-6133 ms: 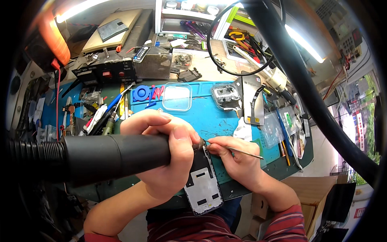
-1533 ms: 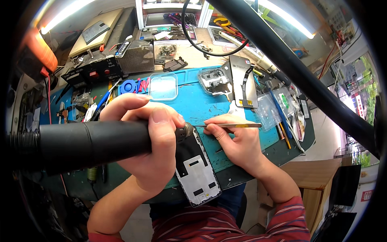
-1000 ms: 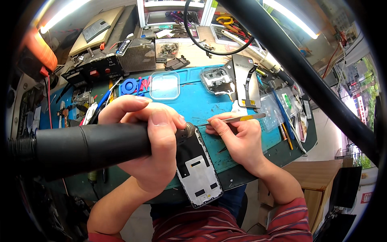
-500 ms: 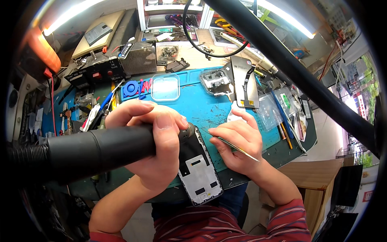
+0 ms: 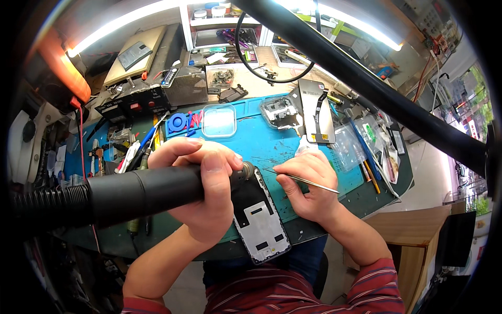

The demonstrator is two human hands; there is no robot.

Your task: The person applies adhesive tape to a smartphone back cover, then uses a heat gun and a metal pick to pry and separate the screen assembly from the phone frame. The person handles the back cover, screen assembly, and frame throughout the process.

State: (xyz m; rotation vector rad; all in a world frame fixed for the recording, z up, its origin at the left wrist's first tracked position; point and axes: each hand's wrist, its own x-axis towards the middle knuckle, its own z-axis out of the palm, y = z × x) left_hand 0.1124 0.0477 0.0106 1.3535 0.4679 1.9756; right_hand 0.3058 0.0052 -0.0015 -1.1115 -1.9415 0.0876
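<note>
My left hand (image 5: 206, 180) is wrapped round the black handle of a hot air gun (image 5: 138, 193), its metal nozzle pointing right. Under the nozzle lies an opened phone frame (image 5: 261, 227), black with a silver-white back area, slanting over the mat's near edge. In my right hand (image 5: 308, 183) thin metal tweezers (image 5: 319, 186) are pinched, their tips pointing left toward the frame's upper end. Whether the tips touch the frame I cannot tell. My left hand and the gun hide part of the frame's upper left. A small white item (image 5: 305, 146) shows just beyond my right hand.
A blue mat (image 5: 251, 141) covers the bench. Beyond my hands sit a clear plastic box (image 5: 219, 120), a tray of metal parts (image 5: 281, 112) and a phone screen (image 5: 317, 112). A thick black arm (image 5: 366, 78) crosses overhead. Tools crowd both sides.
The view has shifted slightly, so the bench appears a little to the right. The tweezers lie flatter in my right hand. Both hands keep their hold.
</note>
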